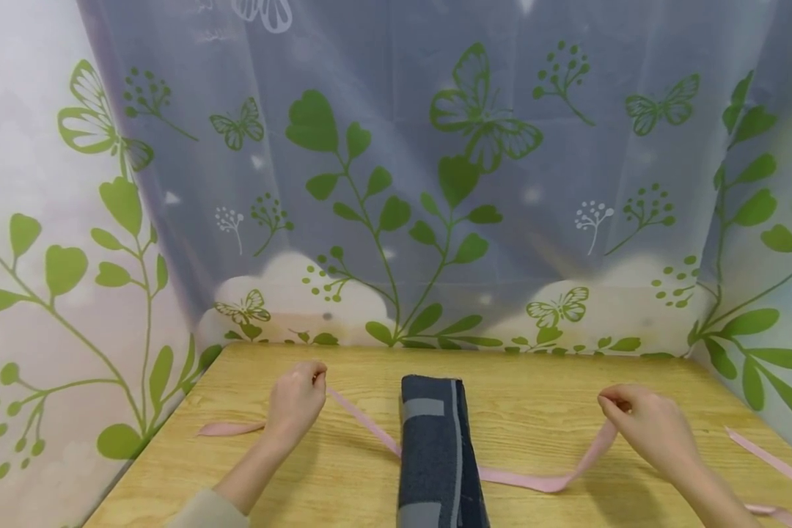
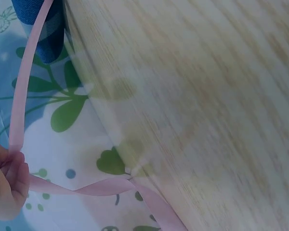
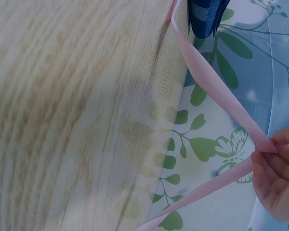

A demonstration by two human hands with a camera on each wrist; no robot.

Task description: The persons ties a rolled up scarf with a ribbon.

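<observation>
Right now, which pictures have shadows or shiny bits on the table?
Head view: a soft shadow on the table below the right grip; left wrist view: the wood looks pale and hazy, with faint green reflections near the printed leaves; right wrist view: pale wood again, with faint leafy reflections along the edge.

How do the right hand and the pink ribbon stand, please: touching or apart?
Touching: the right wrist view shows the right hand pinching the pink ribbon where it bends.
</observation>
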